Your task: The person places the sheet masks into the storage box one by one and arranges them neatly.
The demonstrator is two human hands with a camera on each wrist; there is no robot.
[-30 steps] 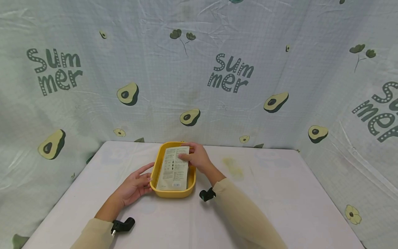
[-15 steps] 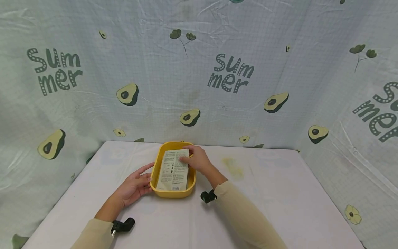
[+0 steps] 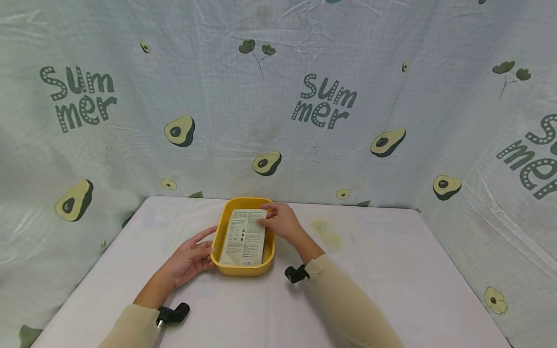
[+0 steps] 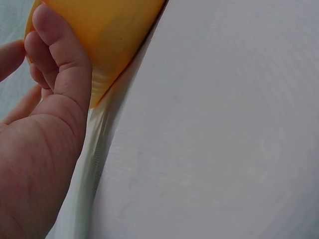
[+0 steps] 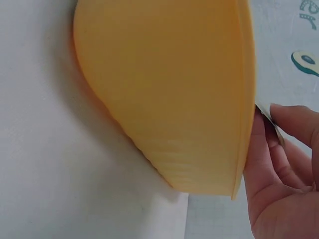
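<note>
A yellow plastic basket [image 3: 244,270] stands on the table in the head view. Inside lies a booklet [image 3: 245,237], its pale back cover printed with text and a barcode. My right hand [image 3: 282,221] pinches the booklet's upper right edge between thumb and fingers, over the basket's right rim. The right wrist view shows a thin corner of the booklet between that thumb [image 5: 294,119] and the fingers. My left hand [image 3: 189,261] touches the basket's left side, fingers loosely extended. In the left wrist view the left fingertips [image 4: 50,25] rest at the outer wall near the rim.
A white cloth covers the table [image 3: 374,270]. Behind and beside it hangs a pale curtain [image 3: 278,96] with avocado and lettering prints. A black wrist camera [image 3: 172,314] sits on the left wrist, another camera [image 3: 297,274] on the right.
The booklet's far end has come down lower into the basket, and its printed face has tilted. My right hand has shifted slightly down and right with it. The left hand and basket stay put.
</note>
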